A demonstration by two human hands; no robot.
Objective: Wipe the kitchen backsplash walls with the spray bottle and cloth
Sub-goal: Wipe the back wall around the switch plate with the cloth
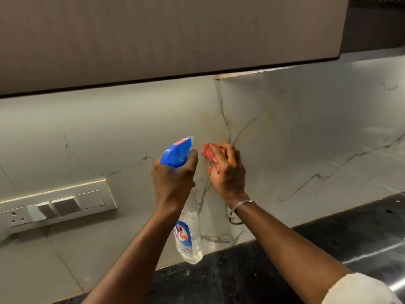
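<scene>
My left hand (pixel 174 177) grips the neck of a clear spray bottle (pixel 189 233) with a blue trigger head (pixel 176 152), nozzle pointed at the wall. The bottle hangs above the counter's back edge. Just to its right, my right hand (pixel 228 170) holds a bunched pink cloth (pixel 209 153) and presses it against the pale marble-look backsplash (pixel 306 132), at a spot where yellowish stains and grey veins run down the corner seam.
A brown upper cabinet (pixel 164 34) overhangs the wall close above. A beige switch and socket panel (pixel 59 205) is mounted on the left wall. The black stone counter (pixel 361 233) runs along the bottom right.
</scene>
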